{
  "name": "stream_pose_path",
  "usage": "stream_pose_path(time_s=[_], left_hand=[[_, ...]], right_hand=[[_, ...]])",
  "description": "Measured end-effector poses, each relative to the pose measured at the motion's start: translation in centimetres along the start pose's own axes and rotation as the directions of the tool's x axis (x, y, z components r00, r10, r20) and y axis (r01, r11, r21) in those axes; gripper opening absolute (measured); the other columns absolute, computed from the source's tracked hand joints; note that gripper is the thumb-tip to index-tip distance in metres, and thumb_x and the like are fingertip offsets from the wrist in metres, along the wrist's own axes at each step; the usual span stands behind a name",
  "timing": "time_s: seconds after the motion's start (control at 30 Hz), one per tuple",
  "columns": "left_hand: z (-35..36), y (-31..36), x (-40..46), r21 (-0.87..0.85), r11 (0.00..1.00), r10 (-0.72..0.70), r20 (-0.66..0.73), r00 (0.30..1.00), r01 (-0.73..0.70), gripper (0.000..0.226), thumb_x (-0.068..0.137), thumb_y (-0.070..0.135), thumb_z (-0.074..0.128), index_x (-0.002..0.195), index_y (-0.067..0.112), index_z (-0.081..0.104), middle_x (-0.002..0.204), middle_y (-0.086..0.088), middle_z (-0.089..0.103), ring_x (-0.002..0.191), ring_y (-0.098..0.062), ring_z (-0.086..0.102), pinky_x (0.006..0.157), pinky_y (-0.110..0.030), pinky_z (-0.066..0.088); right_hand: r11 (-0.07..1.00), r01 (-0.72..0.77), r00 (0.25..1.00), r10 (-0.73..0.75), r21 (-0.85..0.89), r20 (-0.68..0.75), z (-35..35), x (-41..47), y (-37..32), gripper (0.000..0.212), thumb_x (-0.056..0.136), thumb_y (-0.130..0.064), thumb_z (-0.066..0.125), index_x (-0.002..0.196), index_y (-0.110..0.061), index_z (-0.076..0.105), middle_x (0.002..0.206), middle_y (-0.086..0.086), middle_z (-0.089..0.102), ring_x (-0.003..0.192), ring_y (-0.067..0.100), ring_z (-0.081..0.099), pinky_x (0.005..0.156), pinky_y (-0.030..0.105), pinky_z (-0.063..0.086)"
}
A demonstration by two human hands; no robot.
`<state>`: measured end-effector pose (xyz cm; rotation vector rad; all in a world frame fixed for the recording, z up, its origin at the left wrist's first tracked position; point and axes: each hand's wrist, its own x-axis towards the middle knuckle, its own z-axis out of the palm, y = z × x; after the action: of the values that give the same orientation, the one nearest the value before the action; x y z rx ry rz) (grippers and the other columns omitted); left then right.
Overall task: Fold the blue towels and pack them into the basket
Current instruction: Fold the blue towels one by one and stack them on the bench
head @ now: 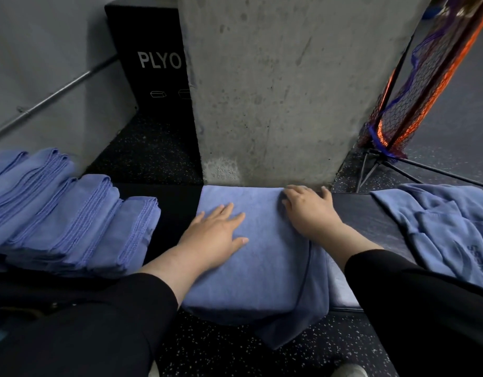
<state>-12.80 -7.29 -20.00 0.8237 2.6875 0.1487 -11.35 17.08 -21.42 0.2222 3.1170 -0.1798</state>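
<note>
Hands [218, 232] [308, 210] flat on blue towel [262, 268] — mid-fold

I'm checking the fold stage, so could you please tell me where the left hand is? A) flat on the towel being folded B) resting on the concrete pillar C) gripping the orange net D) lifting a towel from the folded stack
A: the left hand lies flat, fingers straight, on the towel spread between both hands.

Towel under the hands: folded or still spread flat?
Partly folded. The towel shows a doubled layer edge along its right side, the left hand pressing flat, the right hand gripping its far edge.
</note>
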Motion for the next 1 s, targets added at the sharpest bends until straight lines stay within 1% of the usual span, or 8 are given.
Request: stream_pose_path(time_s=[0.27, 0.43, 0.53, 0.63, 0.77, 0.87, 0.93, 1.0], left_hand=[[0.2, -0.2, 0.9, -0.051, 0.998, -0.027, 0.047, 0.999, 0.030, 0.070, 0.102, 0.059, 0.039, 0.161, 0.038, 0.008, 0.169, 0.004, -0.007, 0.155, -0.012, -0.008, 0.125, -0.047, 0.001], [-0.2, 0.0, 2.0, -0.022, 0.998, -0.061, 0.059, 0.996, 0.063, 0.067, 0.104, 0.059, 0.032, 0.161, 0.038, 0.004, 0.169, 0.005, -0.010, 0.155, -0.013, -0.011, 0.125, -0.051, 0.000], [-0.4, 0.0, 2.6, -0.018, 0.997, -0.074, 0.053, 0.996, 0.075, 0.064, 0.104, 0.058, 0.029, 0.160, 0.038, 0.003, 0.169, 0.006, -0.010, 0.155, -0.014, -0.011, 0.124, -0.053, 0.000], [-0.4, 0.1, 2.8, -0.002, 0.997, -0.075, 0.045, 0.996, 0.075, 0.064, 0.104, 0.058, 0.029, 0.160, 0.038, 0.007, 0.170, 0.006, -0.008, 0.155, -0.014, -0.009, 0.124, -0.053, 0.002], [-1.2, -1.1, 1.8, -0.002, 0.995, -0.101, -0.173, 0.980, 0.102, 0.050, 0.105, 0.044, 0.044, 0.150, 0.024, 0.041, 0.162, -0.002, 0.033, 0.148, -0.019, 0.033, 0.117, -0.043, 0.028], [-2.2, -3.1, 0.5, 0.028, 0.973, -0.207, -0.341, 0.917, 0.229, 0.038, 0.096, 0.039, 0.060, 0.128, 0.019, 0.053, 0.127, -0.005, 0.062, 0.116, -0.031, 0.058, 0.092, -0.042, 0.046], [-2.9, -4.2, -0.4, 0.014, 0.944, -0.310, -0.299, 0.903, 0.329, 0.034, 0.092, 0.045, 0.065, 0.112, 0.019, 0.056, 0.113, -0.005, 0.062, 0.106, -0.031, 0.059, 0.083, -0.041, 0.049], [-3.3, -4.9, -0.7, 0.013, 0.915, -0.396, -0.151, 0.906, 0.403, 0.036, 0.090, 0.055, 0.064, 0.091, 0.020, 0.054, 0.103, -0.004, 0.062, 0.096, -0.029, 0.060, 0.079, -0.038, 0.052]], right_hand=[[0.960, -0.278, 0.960, 0.277, -0.021, -0.044, -0.3, 0.9, 4.3, 0.038, 0.104, -0.035, 0.028, 0.109, -0.020, 0.062, 0.123, 0.002, 0.060, 0.128, 0.025, 0.048, 0.112, 0.073, 0.009], [0.997, -0.064, 0.976, 0.052, -0.048, -0.210, -0.9, -0.3, 2.3, 0.032, 0.096, -0.024, 0.049, 0.124, -0.019, 0.064, 0.144, 0.002, 0.053, 0.138, 0.021, 0.043, 0.116, 0.061, 0.016], [0.990, 0.125, 0.988, -0.130, -0.058, -0.084, -0.9, -2.9, -1.3, 0.034, 0.099, -0.026, 0.046, 0.127, -0.017, 0.061, 0.149, 0.004, 0.049, 0.139, 0.021, 0.043, 0.118, 0.054, 0.018], [0.984, 0.171, 0.984, -0.167, -0.053, 0.066, 0.7, -6.0, -4.2, 0.046, 0.105, -0.030, 0.037, 0.146, -0.010, 0.040, 0.163, 0.009, 0.026, 0.150, 0.024, 0.025, 0.119, 0.051, 0.017], [0.994, 0.106, 0.984, -0.108, 0.017, 0.141, 0.6, -7.0, -3.0, 0.060, 0.106, -0.041, 0.032, 0.158, -0.012, 0.020, 0.168, 0.003, 0.010, 0.154, 0.021, 0.010, 0.122, 0.046, 0.016], [0.995, 0.076, 0.997, -0.074, -0.060, 0.035, -0.7, -6.7, -0.4, 0.044, 0.101, -0.044, 0.044, 0.136, -0.018, 0.049, 0.151, 0.002, 0.042, 0.142, 0.022, 0.038, 0.107, 0.042, 0.035], [0.994, -0.059, 0.996, 0.053, -0.088, -0.065, -1.9, -6.7, 0.8, 0.035, 0.094, -0.048, 0.055, 0.116, -0.022, 0.058, 0.126, -0.001, 0.056, 0.122, 0.026, 0.053, 0.091, 0.042, 0.042], [0.980, -0.199, 0.978, 0.199, 0.005, -0.059, -2.5, -6.7, 1.7, 0.042, 0.088, -0.048, 0.065, 0.116, -0.018, 0.057, 0.119, 0.006, 0.058, 0.113, 0.034, 0.056, 0.086, 0.044, 0.047]])
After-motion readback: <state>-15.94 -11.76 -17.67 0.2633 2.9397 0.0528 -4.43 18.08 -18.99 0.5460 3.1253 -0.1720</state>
